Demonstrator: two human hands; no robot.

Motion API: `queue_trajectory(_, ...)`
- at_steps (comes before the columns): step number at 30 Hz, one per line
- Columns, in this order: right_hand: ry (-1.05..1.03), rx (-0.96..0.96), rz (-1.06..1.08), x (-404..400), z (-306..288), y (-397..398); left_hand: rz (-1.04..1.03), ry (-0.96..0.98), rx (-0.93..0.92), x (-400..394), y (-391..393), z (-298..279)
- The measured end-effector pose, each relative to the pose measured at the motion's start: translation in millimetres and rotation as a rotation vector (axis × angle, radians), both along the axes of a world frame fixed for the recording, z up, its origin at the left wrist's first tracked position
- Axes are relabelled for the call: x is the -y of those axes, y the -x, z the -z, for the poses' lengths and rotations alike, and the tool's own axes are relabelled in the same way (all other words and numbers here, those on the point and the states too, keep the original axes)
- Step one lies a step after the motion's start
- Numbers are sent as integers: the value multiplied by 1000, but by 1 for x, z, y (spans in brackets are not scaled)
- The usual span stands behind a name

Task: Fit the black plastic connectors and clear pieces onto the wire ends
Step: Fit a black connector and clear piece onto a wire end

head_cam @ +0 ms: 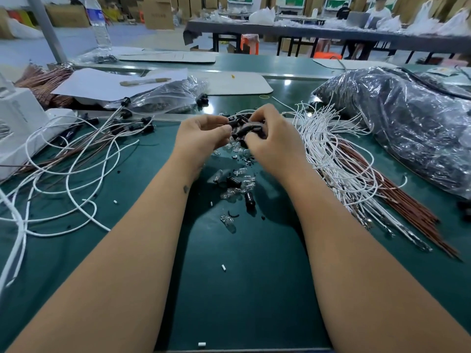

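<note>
Two bare hands meet over a green-topped desk point(142, 174), the left hand point(201, 138) and right hand point(274, 143) both curled around small black plastic connectors point(246, 127) held between the fingertips. Beneath them lies a scatter of clear glass-like pieces point(230, 193) and one loose black cylindrical connector point(249, 201). A bundle of white wires point(339, 161) lies just right of the right hand beside thin reddish-brown wires point(407, 200), with a large crinkled plastic bag of dark parts point(407, 118) farther right. At left, looped white wires already fitted with black connectors point(76, 159) spread toward a white box point(17, 123).
</note>
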State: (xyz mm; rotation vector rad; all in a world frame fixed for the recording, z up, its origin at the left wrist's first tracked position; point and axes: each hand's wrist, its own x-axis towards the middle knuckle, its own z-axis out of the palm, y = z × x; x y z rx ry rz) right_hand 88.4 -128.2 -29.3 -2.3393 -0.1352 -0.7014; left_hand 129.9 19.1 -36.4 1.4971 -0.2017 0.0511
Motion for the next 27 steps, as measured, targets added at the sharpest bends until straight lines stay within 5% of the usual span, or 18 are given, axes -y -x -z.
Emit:
queue_trajectory(7, -94, -59, 28, 6, 0, 1, 17, 262, -102, -4, -3, 0)
queue_trajectory(17, -531, 6, -77, 4, -5, 1, 84, 147, -113, 0, 3, -3)
queue_trajectory(27, -412, -28, -104, 2, -2, 0, 150, 133, -26, 1, 4, -3)
